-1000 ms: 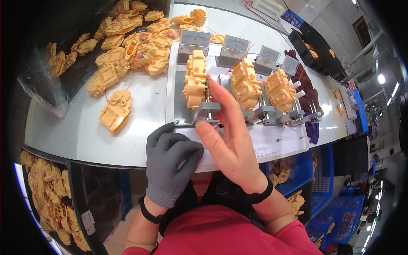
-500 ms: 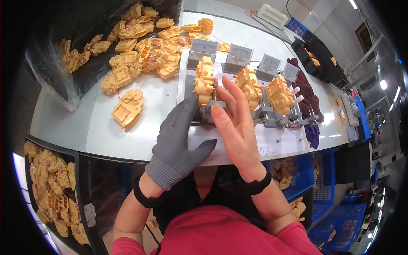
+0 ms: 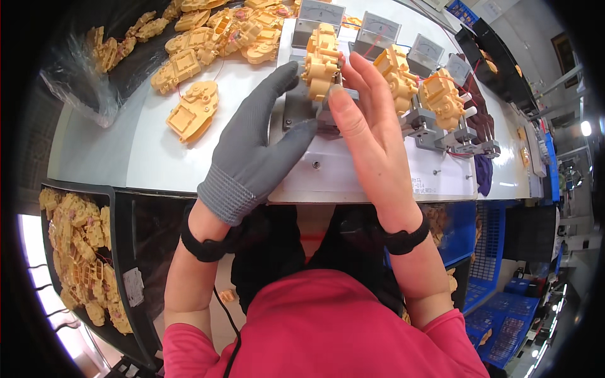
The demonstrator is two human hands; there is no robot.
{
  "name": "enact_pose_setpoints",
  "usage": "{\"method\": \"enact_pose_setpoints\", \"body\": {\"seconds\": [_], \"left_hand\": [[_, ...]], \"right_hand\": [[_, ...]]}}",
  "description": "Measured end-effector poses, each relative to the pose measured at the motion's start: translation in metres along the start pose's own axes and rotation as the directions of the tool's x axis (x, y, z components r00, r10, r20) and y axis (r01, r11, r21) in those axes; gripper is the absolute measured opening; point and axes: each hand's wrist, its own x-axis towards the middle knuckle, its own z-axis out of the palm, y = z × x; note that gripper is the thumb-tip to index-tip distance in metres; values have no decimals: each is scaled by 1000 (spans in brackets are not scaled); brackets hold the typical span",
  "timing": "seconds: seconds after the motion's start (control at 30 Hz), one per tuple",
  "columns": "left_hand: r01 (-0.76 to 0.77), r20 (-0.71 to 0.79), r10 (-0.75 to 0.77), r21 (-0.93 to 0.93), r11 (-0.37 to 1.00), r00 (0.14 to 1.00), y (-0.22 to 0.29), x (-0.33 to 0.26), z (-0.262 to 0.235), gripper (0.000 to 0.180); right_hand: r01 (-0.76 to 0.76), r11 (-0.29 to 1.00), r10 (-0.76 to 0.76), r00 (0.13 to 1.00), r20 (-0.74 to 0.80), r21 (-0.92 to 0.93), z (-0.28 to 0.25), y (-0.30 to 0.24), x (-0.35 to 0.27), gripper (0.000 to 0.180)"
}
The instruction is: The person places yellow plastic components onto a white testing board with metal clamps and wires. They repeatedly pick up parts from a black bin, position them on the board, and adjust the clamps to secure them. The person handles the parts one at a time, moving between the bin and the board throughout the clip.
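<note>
From where I stand, a black crate (image 3: 123, 246) full of parts sits low, well left of and below the grey box-shaped gauge with a white dial (image 3: 321, 11), the leftmost of four. On the white desk (image 3: 151, 170), a single flat yellow-orange plastic housing (image 3: 194, 112) lies left of that gauge and nearer the person, with a pile of similar housings (image 3: 224, 38) behind it, directly left of the gauge. The left hand (image 3: 252, 142), in a grey knit glove, is in front of the gauge and a little left, its fingers open, thumb spread wide. Just in front of the gauge stands an upright yellow-orange plastic housing (image 3: 322, 66) between the two hands. The bare right hand (image 3: 378, 132) is in front and right of the gauge, thumb and fingers apart, their tips at the housing's right edge; I cannot tell whether they touch. Farther right of the gauge, two more yellow-orange housings (image 3: 443, 97) sit tilted on grey metal fixtures (image 3: 428, 132), a dark maroon cloth (image 3: 484, 116) beyond them.
</note>
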Motion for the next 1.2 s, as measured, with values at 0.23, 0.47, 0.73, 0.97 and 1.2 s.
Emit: {"method": "enact_pose_setpoints", "body": {"seconds": [0.23,0.47,0.73,0.97,1.2], "left_hand": [[35,25,-32,-158,987,999,7,9,7,59],[-92,-137,140,312,946,981,-3,4,4,60],[-46,-192,120,352,935,974,-3,-27,-7,55],[-56,-128,96,287,956,987,-2,-48,16,33],[-19,-57,44,376,926,997,5,-44,29,24]], "right_hand": [[-5,1000,5,1000,5,10,0,-5,5,70],[23,991,-21,1000,17,-134,-6,-7,3,66],[60,926,-68,998,-6,-374,-21,-17,-33,60],[159,877,-123,987,107,-453,-29,-9,-43,49],[123,914,-115,992,45,-388,-26,7,-45,36]]}}
